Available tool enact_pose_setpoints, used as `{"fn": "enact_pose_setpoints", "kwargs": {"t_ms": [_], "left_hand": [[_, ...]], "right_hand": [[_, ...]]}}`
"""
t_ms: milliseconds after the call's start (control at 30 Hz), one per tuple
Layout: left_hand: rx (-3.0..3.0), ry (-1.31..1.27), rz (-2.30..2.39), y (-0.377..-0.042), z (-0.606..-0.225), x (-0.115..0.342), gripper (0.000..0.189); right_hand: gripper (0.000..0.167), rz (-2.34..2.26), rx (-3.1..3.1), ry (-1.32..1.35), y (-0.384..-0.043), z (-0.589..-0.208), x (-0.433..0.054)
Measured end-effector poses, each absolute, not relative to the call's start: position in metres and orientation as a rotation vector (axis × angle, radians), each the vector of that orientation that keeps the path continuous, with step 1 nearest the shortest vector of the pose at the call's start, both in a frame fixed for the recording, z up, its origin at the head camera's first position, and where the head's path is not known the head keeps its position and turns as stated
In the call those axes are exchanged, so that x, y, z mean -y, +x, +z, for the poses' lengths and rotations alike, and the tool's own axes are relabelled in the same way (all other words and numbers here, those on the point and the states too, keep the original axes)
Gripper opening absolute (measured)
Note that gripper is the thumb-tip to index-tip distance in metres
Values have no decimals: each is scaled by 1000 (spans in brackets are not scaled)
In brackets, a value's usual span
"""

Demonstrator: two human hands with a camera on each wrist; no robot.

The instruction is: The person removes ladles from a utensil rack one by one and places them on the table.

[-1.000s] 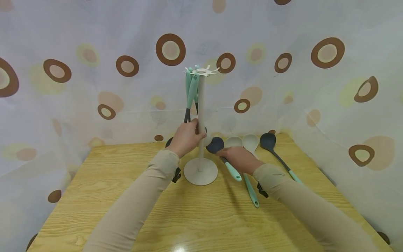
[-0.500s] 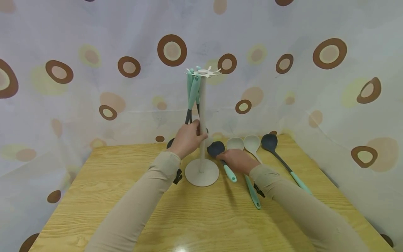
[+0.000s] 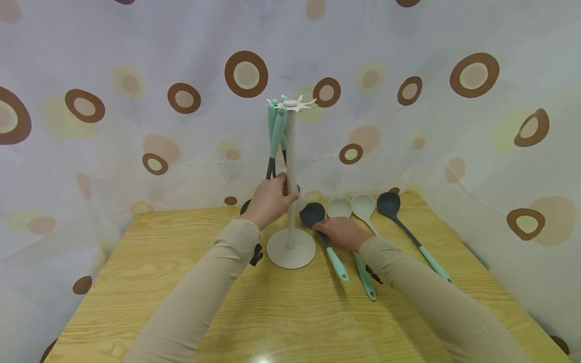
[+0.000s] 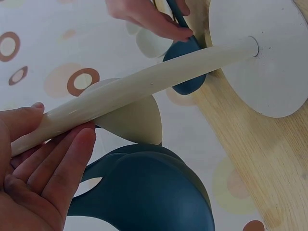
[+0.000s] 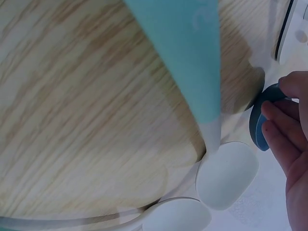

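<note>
In the head view my left hand [image 3: 271, 199] holds the white post [image 3: 291, 151] of a utensil stand partway up. The left wrist view shows thumb and fingers on opposite sides of that post. Mint-handled utensils [image 3: 278, 133] hang from the stand's left hooks, with dark heads [image 4: 159, 192] and a pale one [image 4: 134, 120] below. Right of the stand, my right hand [image 3: 343, 232] pinches a dark ladle [image 3: 312, 214] by its neck. Its mint handle slants toward the front. The right wrist view shows the ladle's bowl [image 5: 260, 118] partly hidden by fingers.
Two pale spoons [image 3: 339, 206] [image 3: 363, 205] lie behind and right of my right hand. Farther right lies another dark ladle [image 3: 389, 204] with a mint handle. The stand's round base [image 3: 291, 257] sits on the wooden table [image 3: 181, 282]. A patterned curtain [image 3: 199, 146] backs the table.
The handle end of the ladle in my right hand has dropped toward the table's front, and the hand has shifted slightly lower. My left hand stays on the post.
</note>
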State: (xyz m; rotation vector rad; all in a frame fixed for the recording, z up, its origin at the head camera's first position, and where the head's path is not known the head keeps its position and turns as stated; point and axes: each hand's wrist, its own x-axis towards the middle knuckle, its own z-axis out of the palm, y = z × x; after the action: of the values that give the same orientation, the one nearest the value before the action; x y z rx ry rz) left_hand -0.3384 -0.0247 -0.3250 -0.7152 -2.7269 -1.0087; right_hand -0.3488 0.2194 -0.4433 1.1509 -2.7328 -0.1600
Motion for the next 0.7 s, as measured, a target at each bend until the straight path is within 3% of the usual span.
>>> {"fn": "enact_pose_setpoints", "kwargs": {"t_ms": [333,567,700], "left_hand": [[2719,-704,-1024,-338,-325,23,23],[2721,-693,-1039,-337,-326,23,22],[2725,-686,-1048,-337,-325,23,23]], "right_hand": [[26,-163,2752,1135,-353,-449,-219],[7,-127,2727,1144,-354,-453,-216],[8,-92,2758,1103,-352,-455,-215]]}}
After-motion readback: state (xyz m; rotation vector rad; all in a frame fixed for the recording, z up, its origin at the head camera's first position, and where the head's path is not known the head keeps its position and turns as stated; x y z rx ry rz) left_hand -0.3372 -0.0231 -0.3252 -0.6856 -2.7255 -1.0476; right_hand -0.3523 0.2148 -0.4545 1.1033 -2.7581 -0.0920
